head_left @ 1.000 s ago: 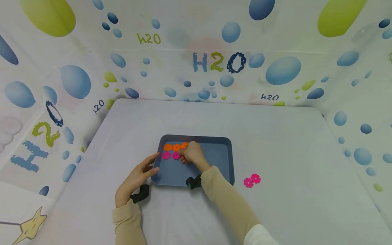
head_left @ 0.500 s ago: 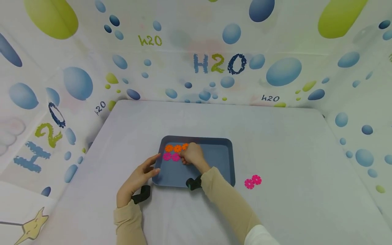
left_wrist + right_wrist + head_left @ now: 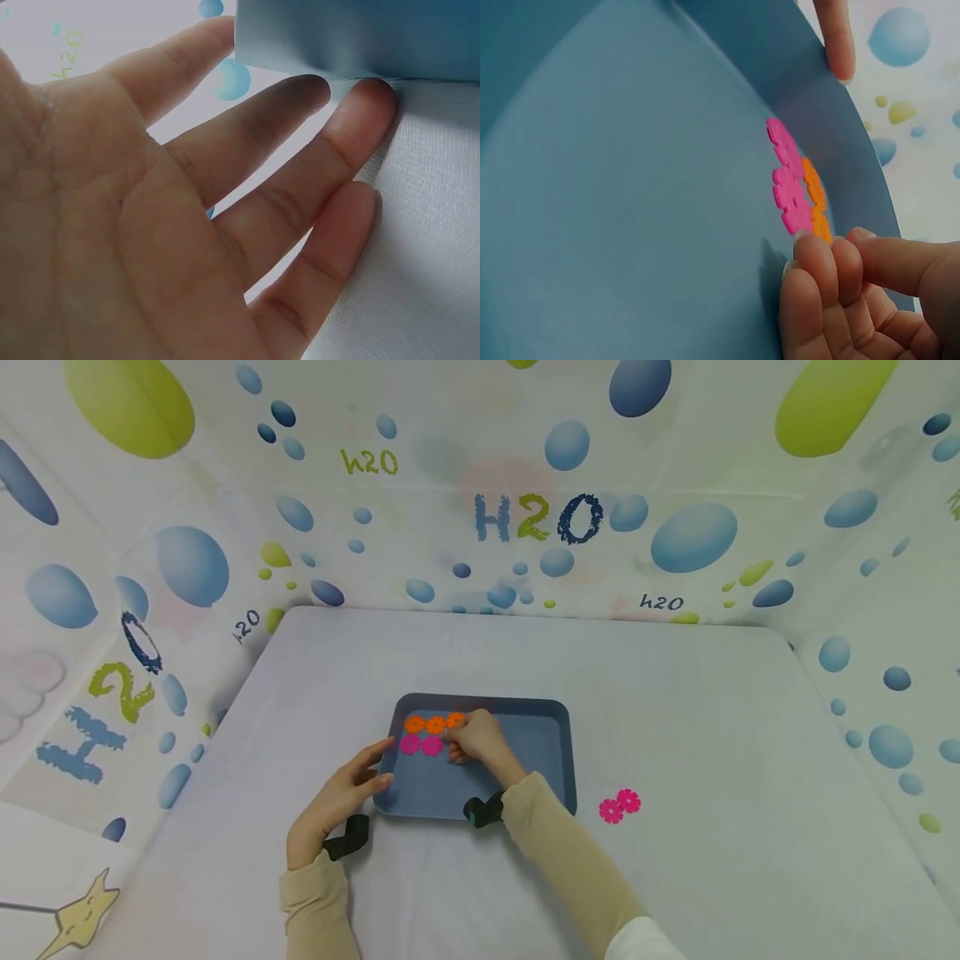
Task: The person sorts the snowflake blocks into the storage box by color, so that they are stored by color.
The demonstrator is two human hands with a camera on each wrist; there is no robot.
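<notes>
A grey-blue tray [image 3: 525, 760] lies on the white-covered table. Inside, at its far left, a row of three orange flower-shaped pieces [image 3: 436, 725] runs above two pink flower-shaped pieces [image 3: 432, 746]. My right hand [image 3: 480, 739] is over the tray, just right of the pink pair and overlapping the last orange piece. Its fingers [image 3: 817, 266] are curled with the thumb against them, and no piece shows between them. With spread fingers, my left hand [image 3: 345, 789] rests at the tray's left rim, fingertips [image 3: 375, 97] right at the wall.
Two more pink flower-shaped pieces [image 3: 619, 806] lie on the table right of the tray, touching or overlapping at their edges. A white backdrop [image 3: 442, 510] with blue and green drops rises behind and at both sides. Black wrist straps [image 3: 483, 810] show on both wrists.
My right hand has shifted slightly right, off the second pink piece, which stays in the tray beside the first. My left hand keeps its place at the rim.
</notes>
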